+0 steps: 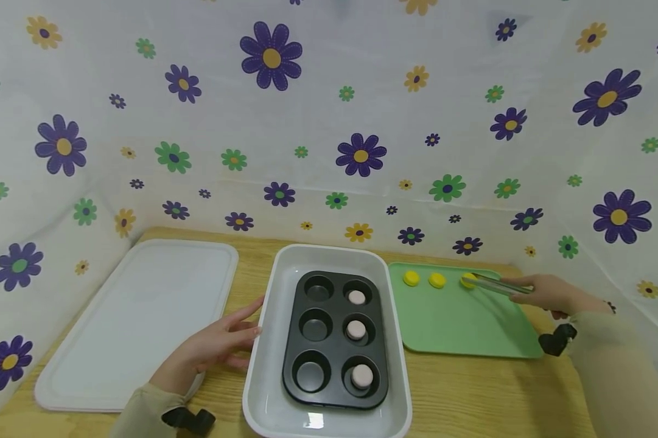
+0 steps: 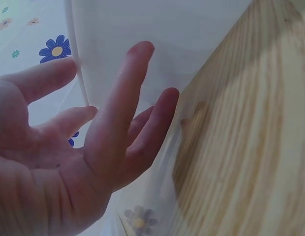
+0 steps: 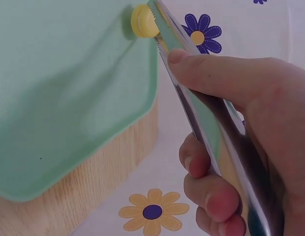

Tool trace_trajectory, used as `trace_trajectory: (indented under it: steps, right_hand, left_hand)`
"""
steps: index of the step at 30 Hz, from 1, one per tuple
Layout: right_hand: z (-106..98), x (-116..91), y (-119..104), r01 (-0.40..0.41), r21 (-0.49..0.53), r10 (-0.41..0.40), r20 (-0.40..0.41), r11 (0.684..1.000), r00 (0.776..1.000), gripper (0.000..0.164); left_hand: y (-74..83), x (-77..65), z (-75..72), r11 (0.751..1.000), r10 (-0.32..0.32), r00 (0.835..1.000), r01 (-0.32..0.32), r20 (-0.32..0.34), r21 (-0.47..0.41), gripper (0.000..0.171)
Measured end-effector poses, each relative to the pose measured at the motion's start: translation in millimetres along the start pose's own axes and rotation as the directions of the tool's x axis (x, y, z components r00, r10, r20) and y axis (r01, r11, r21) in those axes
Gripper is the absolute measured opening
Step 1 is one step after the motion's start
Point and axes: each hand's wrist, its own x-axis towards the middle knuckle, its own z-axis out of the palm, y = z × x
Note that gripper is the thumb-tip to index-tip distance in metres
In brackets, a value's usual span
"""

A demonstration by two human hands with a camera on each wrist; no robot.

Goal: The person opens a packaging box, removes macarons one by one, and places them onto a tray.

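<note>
With your right hand (image 1: 550,293) gripping the metal tongs (image 1: 501,285), squeeze the rightmost yellow macaron (image 3: 142,21) on the green tray (image 1: 460,325) lightly and evenly, your left hand (image 1: 219,344) spread loosely, grasping nothing, at the white basin's side (image 1: 268,377).

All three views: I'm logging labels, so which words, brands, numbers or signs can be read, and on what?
None: no text can be read on the tongs, green tray, muffin pan, white tub or white tray.
The cloth shows only printed flowers, no lettering.
</note>
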Motion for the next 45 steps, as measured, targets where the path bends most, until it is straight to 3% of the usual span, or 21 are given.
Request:
trace_trajectory:
  steps: [15, 24, 32, 45]
  right_hand:
    - [4, -8, 0, -0.028, 0.020, 0.028, 0.007, 0.999, 1.000, 0.077]
    - [-4, -12, -9, -0.012, 0.000, 0.012, -0.025, 1.000, 1.000, 0.080]
    - [-8, -12, -42, 0.095, -0.047, -0.098, -0.059, 0.994, 0.993, 0.074]
    - [-6, -16, -106, 0.259, -0.096, -0.266, -0.065, 0.961, 0.962, 0.060]
  left_hand:
    - [-0.1, 1.6, 1.8, 1.000, 0.015, 1.000, -0.015, 0.016, 0.007, 0.077]
    - [-0.9, 1.6, 1.6, 1.000, 0.010, 1.000, -0.010, 0.005, 0.001, 0.078]
    - [-1.8, 0.8, 0.0, 1.000, 0.007, 1.000, -0.007, -0.002, -0.004, 0.078]
    - [1.3, -0.3, 1.5, 1.000, 0.005, 1.000, -0.005, -0.011, 0.003, 0.078]
